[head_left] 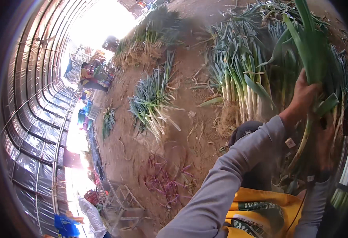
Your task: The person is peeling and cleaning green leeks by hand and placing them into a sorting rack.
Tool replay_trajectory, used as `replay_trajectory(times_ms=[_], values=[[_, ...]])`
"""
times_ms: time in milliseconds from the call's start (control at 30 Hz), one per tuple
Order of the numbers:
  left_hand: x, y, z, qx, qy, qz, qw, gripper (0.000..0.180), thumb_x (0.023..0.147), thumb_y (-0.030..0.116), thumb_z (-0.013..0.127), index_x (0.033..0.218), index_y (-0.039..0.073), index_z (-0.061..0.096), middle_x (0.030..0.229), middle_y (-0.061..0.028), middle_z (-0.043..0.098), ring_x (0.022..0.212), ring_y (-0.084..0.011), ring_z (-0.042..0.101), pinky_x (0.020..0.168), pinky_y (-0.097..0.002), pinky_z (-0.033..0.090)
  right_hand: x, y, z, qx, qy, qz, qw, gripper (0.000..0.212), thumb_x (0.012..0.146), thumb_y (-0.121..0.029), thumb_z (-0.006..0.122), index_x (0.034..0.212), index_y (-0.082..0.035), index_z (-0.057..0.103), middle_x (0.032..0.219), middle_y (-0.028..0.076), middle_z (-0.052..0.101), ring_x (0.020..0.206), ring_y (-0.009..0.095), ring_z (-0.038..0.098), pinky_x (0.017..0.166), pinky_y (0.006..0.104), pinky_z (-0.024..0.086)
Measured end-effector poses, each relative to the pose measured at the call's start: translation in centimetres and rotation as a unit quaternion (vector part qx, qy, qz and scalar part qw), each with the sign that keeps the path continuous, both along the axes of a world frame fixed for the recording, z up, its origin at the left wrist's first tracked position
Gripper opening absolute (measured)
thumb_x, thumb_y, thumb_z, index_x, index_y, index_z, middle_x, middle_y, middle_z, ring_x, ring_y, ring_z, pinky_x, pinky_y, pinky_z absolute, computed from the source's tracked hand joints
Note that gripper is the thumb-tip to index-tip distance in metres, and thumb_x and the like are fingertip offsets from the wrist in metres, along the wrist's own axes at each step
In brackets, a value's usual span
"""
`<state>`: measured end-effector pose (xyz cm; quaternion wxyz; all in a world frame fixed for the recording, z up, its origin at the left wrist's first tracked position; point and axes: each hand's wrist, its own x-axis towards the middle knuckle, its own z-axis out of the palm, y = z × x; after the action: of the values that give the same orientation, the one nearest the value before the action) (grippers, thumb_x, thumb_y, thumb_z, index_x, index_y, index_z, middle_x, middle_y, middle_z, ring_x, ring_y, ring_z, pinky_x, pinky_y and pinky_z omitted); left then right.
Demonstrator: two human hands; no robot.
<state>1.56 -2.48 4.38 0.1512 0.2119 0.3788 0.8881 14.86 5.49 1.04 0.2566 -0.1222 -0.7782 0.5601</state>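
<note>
My left hand [303,93] is closed around the leafy part of a leek [308,133], just above its pale stalk. Its broad green leaves rise past my fist to the top edge, and the stalk slants down toward my lap. Low beside that stalk, in shade, is my right hand [324,142]; its fingers are too dim and blurred to show their grip. A loose green leaf [328,104] juts out just above it. In front of me lies a large heap of leeks [241,75] with white stalks and brown roots.
Smaller leek piles [152,105] lie on the bare soil further left, with purple scraps [168,182] nearer. At right, trimmed white stalks [346,170] sit in a rack. A wooden frame [122,206] stands lower left. Another person [92,77] sits by the slatted wall.
</note>
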Motion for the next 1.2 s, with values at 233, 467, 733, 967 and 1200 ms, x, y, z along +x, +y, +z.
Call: replay_trajectory(times_ms=[233,467,733,967,1200], values=[[-0.7,-0.6,-0.2,0.006,-0.079,-0.021,0.997,0.045,0.085,-0.006,0.062,0.126,0.01,0.054,0.096,-0.0012,0.061,0.078,-0.0127,0.061,0.067,-0.0289,0.052,1.4,0.3,-2.1,0.028,0.028,-0.02,0.999,0.034,0.092,-0.007,0.073,0.123,0.003,0.062,0.102,0.008,0.068,0.088,0.013,0.06,0.077,0.0306,0.052],[-3.6,-2.6,0.9,0.04,-0.116,0.096,0.988,0.035,0.082,-0.008,0.057,0.113,0.008,0.057,0.085,-0.0037,0.061,0.067,-0.0155,0.057,0.056,-0.0295,0.046,7.0,-1.8,-2.5,0.13,-0.082,-0.005,0.988,0.03,0.089,-0.003,0.07,0.117,0.003,0.063,0.093,0.009,0.067,0.082,0.016,0.062,0.074,0.0321,0.052],[-5.8,-4.5,0.0,0.051,-0.018,0.151,0.987,0.036,0.09,-0.009,0.053,0.119,0.012,0.056,0.091,0.0005,0.059,0.077,-0.0107,0.056,0.067,-0.0259,0.046,16.5,7.4,-28.6,0.202,-0.407,0.141,0.879,0.014,0.079,-0.01,0.069,0.088,0.0,0.069,0.088,0.025,0.069,0.082,0.04,0.068,0.075,0.0432,0.052],[-4.0,0.0,-0.9,0.021,-0.028,0.096,0.995,0.057,0.086,-0.01,0.047,0.137,0.014,0.046,0.099,0.0019,0.053,0.078,-0.0086,0.049,0.067,-0.0242,0.042,4.0,3.7,-5.9,0.217,-0.102,0.013,0.971,0.043,0.099,-0.017,0.063,0.138,0.0,0.054,0.122,0.018,0.064,0.111,0.028,0.064,0.096,0.0346,0.048],[-2.9,1.0,-1.3,-0.03,0.007,0.025,0.999,0.081,0.093,0.001,0.053,0.161,0.015,0.012,0.132,-0.0105,0.051,0.11,-0.0184,0.053,0.092,-0.0326,0.046,-4.1,3.1,-4.4,0.345,0.013,0.025,0.938,0.037,0.098,-0.016,0.062,0.132,-0.002,0.059,0.119,0.02,0.066,0.108,0.036,0.064,0.096,0.0407,0.048]])
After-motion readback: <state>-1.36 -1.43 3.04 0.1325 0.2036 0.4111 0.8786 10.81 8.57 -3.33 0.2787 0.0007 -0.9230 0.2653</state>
